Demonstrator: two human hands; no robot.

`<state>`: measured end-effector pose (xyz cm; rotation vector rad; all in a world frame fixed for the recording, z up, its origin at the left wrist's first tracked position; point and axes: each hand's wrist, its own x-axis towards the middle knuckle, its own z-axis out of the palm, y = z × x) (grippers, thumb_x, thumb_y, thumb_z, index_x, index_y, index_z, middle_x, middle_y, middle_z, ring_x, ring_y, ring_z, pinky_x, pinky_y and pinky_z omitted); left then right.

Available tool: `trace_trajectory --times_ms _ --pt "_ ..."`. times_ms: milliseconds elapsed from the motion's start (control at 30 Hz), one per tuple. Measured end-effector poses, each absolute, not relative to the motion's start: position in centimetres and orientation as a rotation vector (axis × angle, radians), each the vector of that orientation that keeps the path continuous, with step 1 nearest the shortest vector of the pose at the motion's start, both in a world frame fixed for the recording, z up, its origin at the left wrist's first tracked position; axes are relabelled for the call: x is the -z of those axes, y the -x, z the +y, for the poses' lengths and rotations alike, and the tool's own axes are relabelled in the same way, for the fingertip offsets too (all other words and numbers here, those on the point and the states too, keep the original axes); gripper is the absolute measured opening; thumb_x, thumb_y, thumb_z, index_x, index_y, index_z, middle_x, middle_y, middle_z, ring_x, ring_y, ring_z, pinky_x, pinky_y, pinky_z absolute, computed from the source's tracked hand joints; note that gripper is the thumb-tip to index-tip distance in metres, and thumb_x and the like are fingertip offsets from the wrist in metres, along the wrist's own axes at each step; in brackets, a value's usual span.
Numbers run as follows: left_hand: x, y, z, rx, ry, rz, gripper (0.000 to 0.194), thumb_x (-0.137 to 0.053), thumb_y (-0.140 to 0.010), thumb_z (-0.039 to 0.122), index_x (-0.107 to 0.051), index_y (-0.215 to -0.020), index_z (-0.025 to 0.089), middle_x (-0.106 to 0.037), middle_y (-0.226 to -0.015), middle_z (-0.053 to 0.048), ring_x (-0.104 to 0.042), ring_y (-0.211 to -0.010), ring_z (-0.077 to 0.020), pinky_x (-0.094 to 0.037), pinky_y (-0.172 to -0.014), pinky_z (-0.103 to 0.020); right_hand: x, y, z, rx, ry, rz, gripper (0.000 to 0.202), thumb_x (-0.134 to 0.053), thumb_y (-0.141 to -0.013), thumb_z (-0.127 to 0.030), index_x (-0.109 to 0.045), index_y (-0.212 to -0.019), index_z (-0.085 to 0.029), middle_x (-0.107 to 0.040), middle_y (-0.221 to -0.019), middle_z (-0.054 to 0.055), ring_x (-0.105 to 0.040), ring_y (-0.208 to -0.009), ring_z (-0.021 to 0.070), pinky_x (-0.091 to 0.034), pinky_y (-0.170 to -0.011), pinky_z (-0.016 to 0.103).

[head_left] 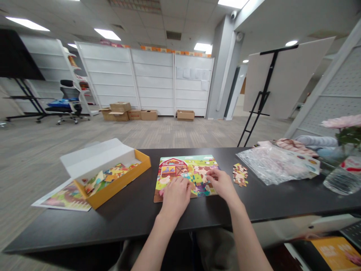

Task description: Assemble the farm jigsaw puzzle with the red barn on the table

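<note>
A farm-scene jigsaw puzzle (169,160) with a red barn lies on the dark table, its pieces fitted over much of the board. My left hand (176,192) rests palm down on the puzzle's lower middle, fingers loosely bent with the tips hidden. Over the right part of the puzzle, my right hand (222,183) pinches thumb and forefinger together at a puzzle piece (208,176); the fingers mostly cover it. Just right of the board lies a small joined cluster of puzzle pieces (240,175), brown, cream and yellow.
At the left, an open yellow box (121,191) holds loose puzzle pieces (108,176) and partly covers a printed picture sheet (66,197). Clear plastic packaging (275,163) lies right, near a glass vase (344,175) with a pink flower. The table's front edge (197,226) is close.
</note>
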<state>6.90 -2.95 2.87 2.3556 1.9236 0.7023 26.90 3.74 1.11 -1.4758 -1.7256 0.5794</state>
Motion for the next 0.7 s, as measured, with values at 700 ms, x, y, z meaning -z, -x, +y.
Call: trace_trajectory --times_ms 700 --pt "-2.3 -7.7 -3.3 -0.658 -2.470 1.797 0.031 -0.048 -0.098 0.038 -0.063 -0.121 0.022 -0.064 -0.130 -0.011 -0.052 -0.123 -0.0335 -0.039 -0.103 -0.054 -2.4 -25.7 2.6 -0.289 1.771 -2.003 0.016 -0.060 -0.085 -0.029 -0.076 -0.082 -0.027 -0.076 -0.093 0.005 -0.069 -0.085 0.0226 -0.042 -0.067 0.028"
